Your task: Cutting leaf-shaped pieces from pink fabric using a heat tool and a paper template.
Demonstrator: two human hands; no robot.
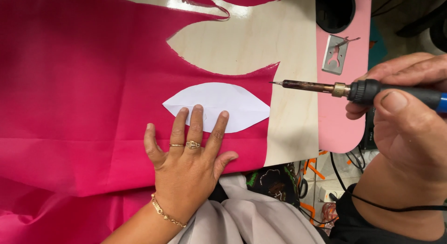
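A sheet of bright pink fabric [79, 81] lies spread over a pale wooden board [260, 43]. On it rests a white leaf-shaped paper template [223, 99]. My left hand [188, 155] lies flat with fingers spread, fingertips pressing the template's lower edge against the fabric. My right hand [405, 113] grips a soldering-iron-like hot tool [326, 88] with a black and blue handle, its thin metal tip pointing left, hovering just right of the template's point, near the fabric's cut edge.
A leaf-shaped hole shows bare wood above the template. A light pink mat [340, 113] lies to the right, with a small metal stand [335, 54] and a black round object [335, 10]. A black cord [396, 207] crosses my right wrist. Grey cloth [247, 216] covers my lap.
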